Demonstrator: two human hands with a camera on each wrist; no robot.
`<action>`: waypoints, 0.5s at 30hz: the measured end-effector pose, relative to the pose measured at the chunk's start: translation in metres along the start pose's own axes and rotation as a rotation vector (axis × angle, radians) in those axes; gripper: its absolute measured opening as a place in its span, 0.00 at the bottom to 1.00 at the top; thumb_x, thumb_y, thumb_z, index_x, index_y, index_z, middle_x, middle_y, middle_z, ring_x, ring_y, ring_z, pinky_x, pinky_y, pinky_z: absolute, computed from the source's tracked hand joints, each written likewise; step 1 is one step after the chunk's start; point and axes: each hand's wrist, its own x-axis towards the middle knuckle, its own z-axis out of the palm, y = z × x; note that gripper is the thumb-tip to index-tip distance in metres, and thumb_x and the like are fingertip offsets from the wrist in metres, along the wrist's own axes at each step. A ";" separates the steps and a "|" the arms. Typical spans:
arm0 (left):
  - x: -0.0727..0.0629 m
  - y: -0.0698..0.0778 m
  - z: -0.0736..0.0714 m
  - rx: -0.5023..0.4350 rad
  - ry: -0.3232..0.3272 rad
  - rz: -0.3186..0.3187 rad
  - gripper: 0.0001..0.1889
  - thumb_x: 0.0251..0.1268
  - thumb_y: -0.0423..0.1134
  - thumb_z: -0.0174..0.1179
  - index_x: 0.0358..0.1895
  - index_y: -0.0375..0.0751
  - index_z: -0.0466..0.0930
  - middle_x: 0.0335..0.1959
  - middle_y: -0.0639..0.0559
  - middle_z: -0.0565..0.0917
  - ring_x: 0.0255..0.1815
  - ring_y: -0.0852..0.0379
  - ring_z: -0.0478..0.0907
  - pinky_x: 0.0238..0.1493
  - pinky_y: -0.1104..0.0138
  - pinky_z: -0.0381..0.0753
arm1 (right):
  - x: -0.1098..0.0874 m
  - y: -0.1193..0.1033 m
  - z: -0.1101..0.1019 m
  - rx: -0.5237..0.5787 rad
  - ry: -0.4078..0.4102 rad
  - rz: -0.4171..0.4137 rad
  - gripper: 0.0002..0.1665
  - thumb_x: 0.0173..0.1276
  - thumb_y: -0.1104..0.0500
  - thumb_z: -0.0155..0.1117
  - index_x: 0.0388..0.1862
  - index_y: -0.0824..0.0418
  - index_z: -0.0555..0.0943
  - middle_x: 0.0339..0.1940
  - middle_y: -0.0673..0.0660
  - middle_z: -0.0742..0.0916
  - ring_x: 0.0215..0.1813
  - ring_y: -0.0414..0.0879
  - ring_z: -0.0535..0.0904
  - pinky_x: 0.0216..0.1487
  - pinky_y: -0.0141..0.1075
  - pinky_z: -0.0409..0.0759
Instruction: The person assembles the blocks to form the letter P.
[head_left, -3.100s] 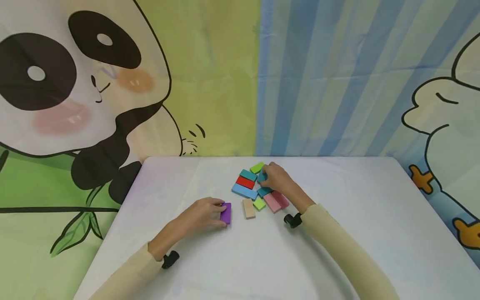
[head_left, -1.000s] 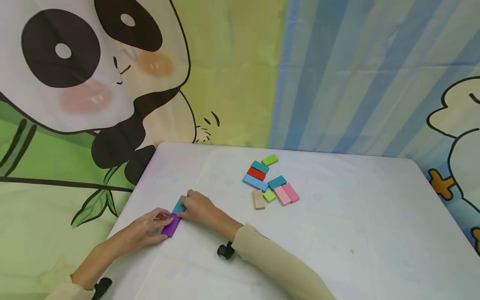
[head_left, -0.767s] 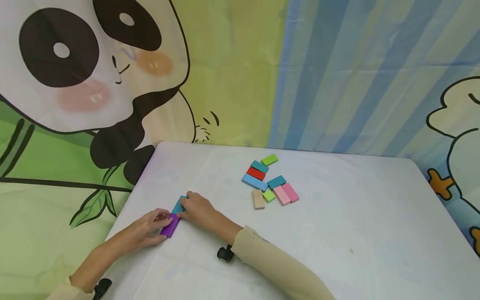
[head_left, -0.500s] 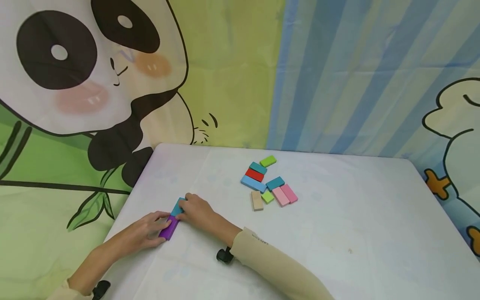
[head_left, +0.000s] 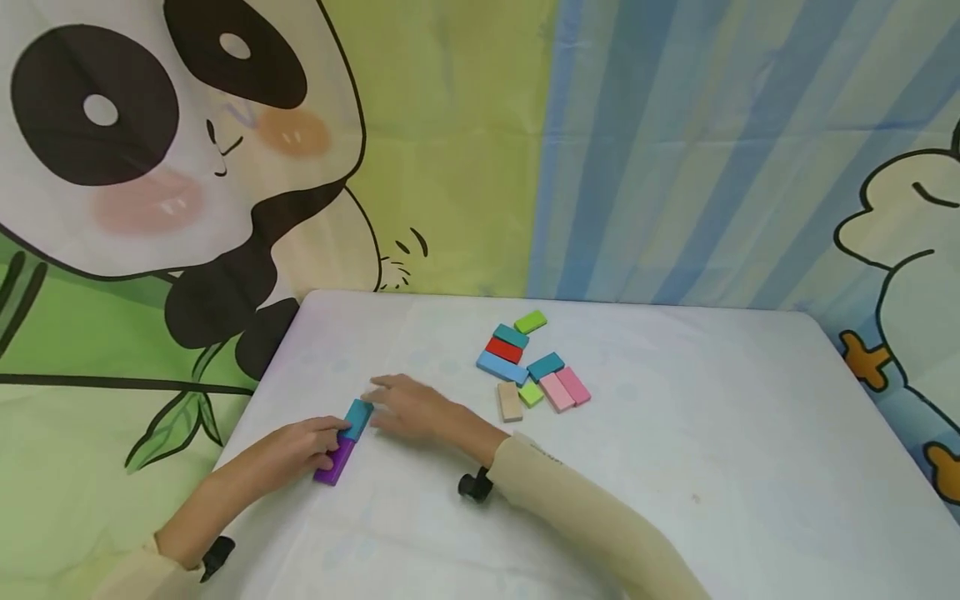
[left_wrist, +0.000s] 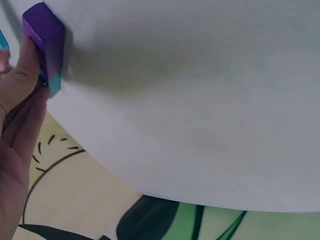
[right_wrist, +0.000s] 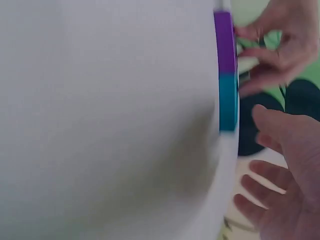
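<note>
Behind blocks (head_left: 343,457) and table (head_left: 712,400), panda backdrop (head_left: 450,167)

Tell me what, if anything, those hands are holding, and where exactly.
The left hand touches the purple block and adjoining blue block on their left sides; whether it grips them cannot be told. The right hand holds nothing.

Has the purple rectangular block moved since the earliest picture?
Yes: in the head view, the purple block moved left, nearer the left edge of the white tabletop.

Left hand (head_left: 291,452) touching purple block (head_left: 339,463), right hand (head_left: 414,408) near blue block (head_left: 358,418), apparently apart
</note>
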 end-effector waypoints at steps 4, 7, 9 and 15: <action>0.010 0.005 0.001 0.094 -0.054 0.003 0.21 0.52 0.36 0.70 0.50 0.34 0.80 0.49 0.44 0.80 0.47 0.50 0.81 0.48 0.60 0.85 | -0.031 0.059 -0.039 -0.085 0.055 -0.031 0.30 0.72 0.50 0.59 0.71 0.53 0.68 0.75 0.57 0.69 0.76 0.51 0.63 0.75 0.43 0.66; 0.013 0.008 0.001 0.173 -0.044 0.036 0.26 0.53 0.37 0.70 0.56 0.31 0.78 0.49 0.43 0.78 0.47 0.50 0.79 0.47 0.61 0.85 | -0.059 0.106 -0.064 -0.244 0.076 -0.093 0.29 0.70 0.54 0.62 0.68 0.59 0.72 0.71 0.58 0.74 0.72 0.53 0.68 0.72 0.45 0.70; 0.013 0.009 -0.001 0.203 -0.040 0.057 0.26 0.53 0.36 0.70 0.57 0.30 0.78 0.51 0.41 0.77 0.50 0.48 0.78 0.47 0.62 0.85 | -0.074 0.130 -0.076 -0.356 0.042 -0.134 0.28 0.68 0.56 0.64 0.66 0.61 0.73 0.69 0.59 0.76 0.71 0.54 0.70 0.69 0.46 0.73; 0.008 0.010 -0.005 0.185 -0.086 0.052 0.28 0.56 0.35 0.68 0.61 0.29 0.75 0.64 0.36 0.72 0.62 0.41 0.75 0.49 0.61 0.85 | -0.092 0.155 -0.090 -0.495 -0.151 -0.209 0.36 0.66 0.55 0.66 0.72 0.60 0.67 0.72 0.57 0.73 0.73 0.55 0.68 0.68 0.50 0.74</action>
